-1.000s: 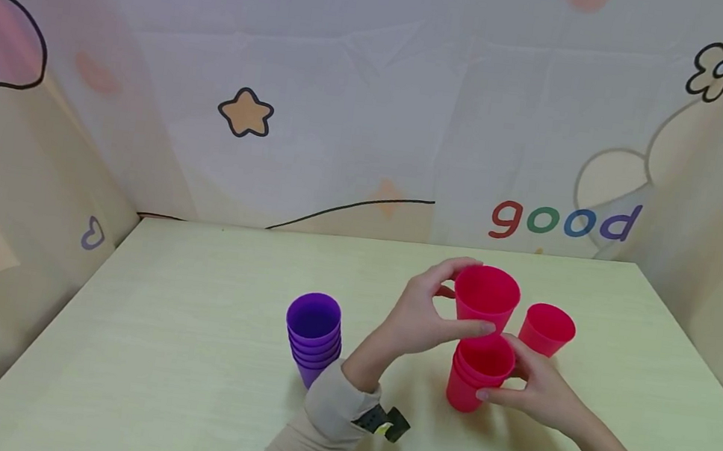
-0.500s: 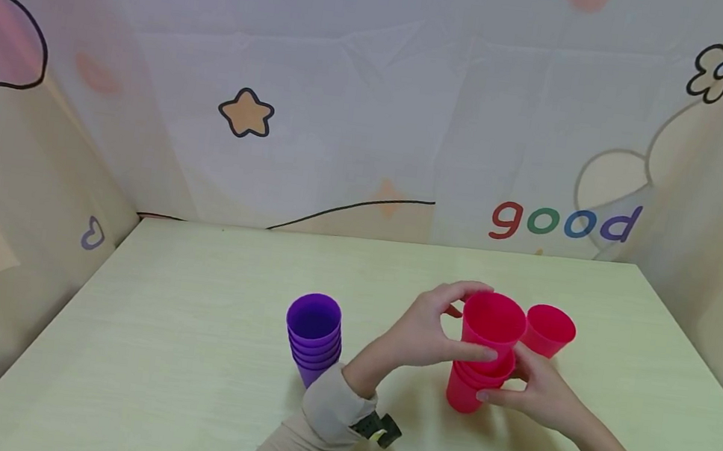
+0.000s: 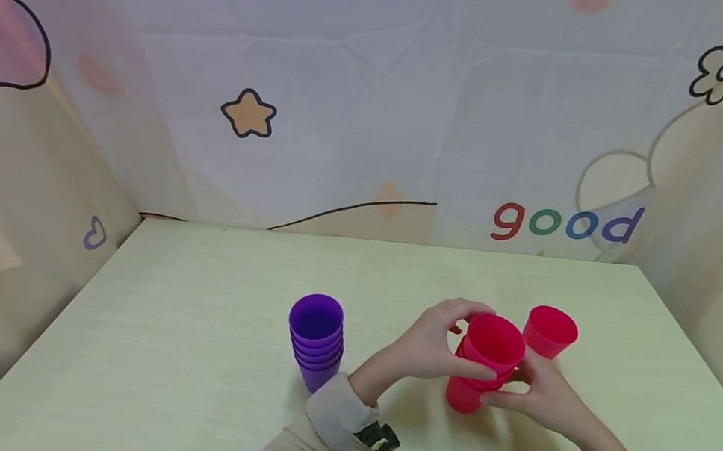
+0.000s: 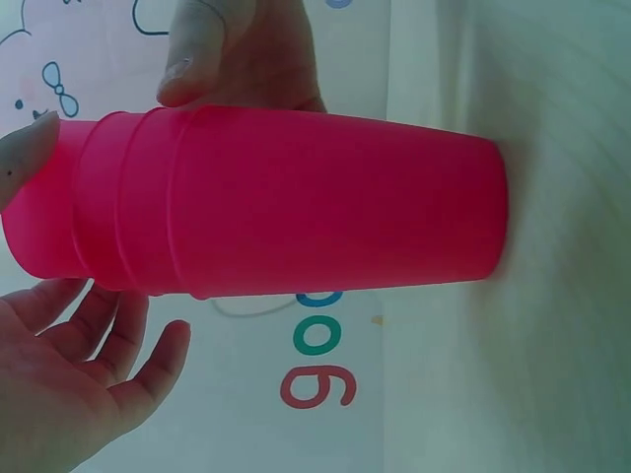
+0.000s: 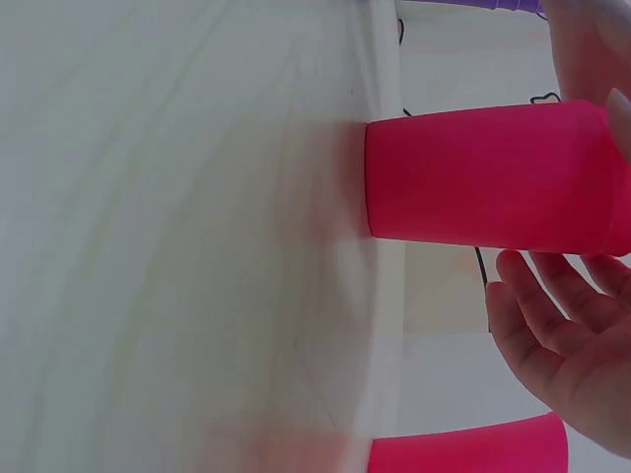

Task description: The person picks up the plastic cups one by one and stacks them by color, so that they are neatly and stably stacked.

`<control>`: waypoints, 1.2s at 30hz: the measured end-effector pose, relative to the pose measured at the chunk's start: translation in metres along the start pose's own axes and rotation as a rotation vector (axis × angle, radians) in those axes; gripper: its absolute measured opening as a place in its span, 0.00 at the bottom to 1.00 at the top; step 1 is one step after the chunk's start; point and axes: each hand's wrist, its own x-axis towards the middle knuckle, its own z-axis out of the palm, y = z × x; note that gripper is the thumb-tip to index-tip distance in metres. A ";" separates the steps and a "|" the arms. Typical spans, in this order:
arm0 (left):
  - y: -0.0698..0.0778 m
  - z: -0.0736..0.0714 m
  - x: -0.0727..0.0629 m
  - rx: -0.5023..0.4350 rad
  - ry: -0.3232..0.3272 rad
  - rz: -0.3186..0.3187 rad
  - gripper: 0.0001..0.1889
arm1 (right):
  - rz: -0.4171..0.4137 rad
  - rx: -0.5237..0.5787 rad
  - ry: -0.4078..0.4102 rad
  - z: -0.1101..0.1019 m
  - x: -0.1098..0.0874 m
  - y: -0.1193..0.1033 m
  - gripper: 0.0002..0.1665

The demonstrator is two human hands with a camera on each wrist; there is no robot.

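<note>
My left hand (image 3: 431, 347) grips the top red cup (image 3: 495, 340), thumb in front and fingers behind. That cup sits nested, rim highest, in a stack of red cups (image 4: 335, 202) standing upright on the table. My right hand (image 3: 540, 394) holds the stack lower down from the right, its thumb at the front. In the right wrist view, the right hand's fingers (image 5: 537, 320) curve beside the stack wall. Another red cup (image 3: 550, 331) stands apart, behind the right hand.
Left of the hands, a stack of nested purple cups (image 3: 317, 325) stands on the pale table (image 3: 183, 354), near the left sleeve (image 3: 316, 430). A printed cloth (image 3: 363, 105) hangs along the back and sides.
My left hand has lowered the red cup, from above the stack down into it. My right hand has stayed at the stack. The purple cups and the separate red cup keep their places.
</note>
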 end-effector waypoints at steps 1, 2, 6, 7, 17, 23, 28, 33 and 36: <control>-0.001 0.001 0.000 0.000 -0.003 0.000 0.33 | 0.003 -0.004 0.002 -0.001 -0.001 -0.001 0.38; -0.002 0.002 0.000 0.001 -0.005 -0.001 0.33 | 0.007 -0.010 0.006 -0.002 -0.002 -0.002 0.39; -0.005 0.003 -0.001 0.008 -0.006 -0.024 0.32 | 0.050 -0.049 0.019 -0.008 -0.006 -0.008 0.39; -0.005 0.003 -0.001 0.011 -0.006 -0.032 0.32 | 0.061 -0.060 0.022 -0.009 -0.007 -0.010 0.39; -0.007 0.004 -0.002 0.017 -0.033 -0.079 0.31 | 0.041 -0.130 0.067 -0.022 -0.014 -0.019 0.40; -0.007 0.005 -0.002 0.010 -0.039 -0.101 0.32 | -0.019 -0.131 0.094 -0.032 -0.016 -0.021 0.38; -0.006 0.005 -0.003 0.005 -0.048 -0.120 0.35 | -0.011 -0.132 0.112 -0.040 -0.017 -0.025 0.36; -0.007 0.006 -0.006 -0.006 -0.052 -0.130 0.37 | 0.001 -0.135 0.137 -0.048 -0.019 -0.026 0.36; -0.008 0.008 -0.006 -0.014 -0.044 -0.120 0.36 | -0.010 -0.129 0.159 -0.052 -0.020 -0.026 0.37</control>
